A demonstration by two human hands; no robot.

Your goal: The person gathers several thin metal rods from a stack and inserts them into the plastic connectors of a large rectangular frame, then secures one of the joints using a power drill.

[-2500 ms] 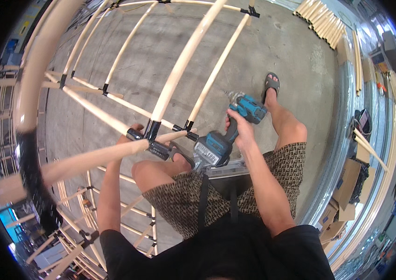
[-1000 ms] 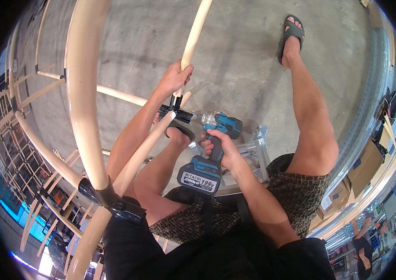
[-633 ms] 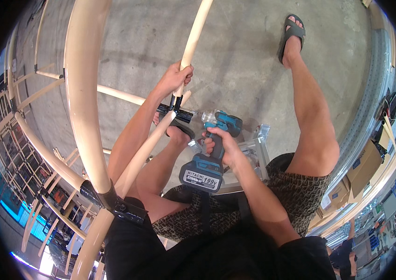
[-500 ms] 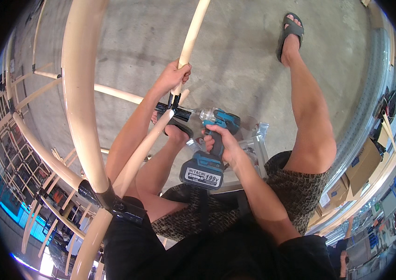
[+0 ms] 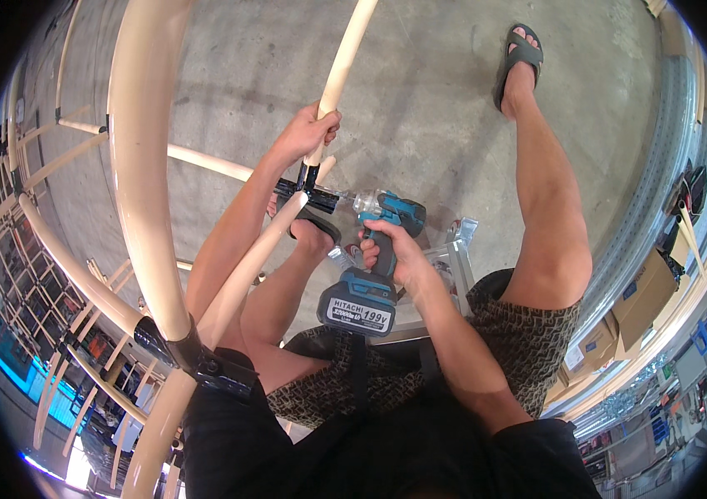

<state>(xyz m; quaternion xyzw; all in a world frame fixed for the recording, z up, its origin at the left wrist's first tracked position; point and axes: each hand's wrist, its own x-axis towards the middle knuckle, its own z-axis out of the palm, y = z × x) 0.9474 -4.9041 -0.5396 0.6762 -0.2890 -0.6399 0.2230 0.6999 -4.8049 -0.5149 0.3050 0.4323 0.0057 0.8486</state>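
My left hand [image 5: 310, 133] is wrapped round a cream-coloured pipe [image 5: 345, 65], just above a black pipe joint [image 5: 313, 196]. Other cream pipes meet at that joint, one of them running back toward me. With my right hand [image 5: 396, 253] I grip the handle of a blue and black cordless drill [image 5: 399, 214], its battery hanging toward my lap. The drill's nose points left at the black joint; whether its bit touches a screw there is too small to tell. Close to my left side, a thick cream pipe [image 5: 149, 166] runs into a second black joint [image 5: 203, 362].
A metal-edged box or stool [image 5: 463, 264] sits between my legs on the concrete floor [image 5: 420, 91]. More pipe frames [image 5: 29, 274] stand at the left. Cardboard boxes [image 5: 649, 299] and wrapped long stock [image 5: 661, 150] line the right side.
The drill and my right hand have shifted very slightly left. My left hand keeps its hold on the pipe, and the joint has barely moved.
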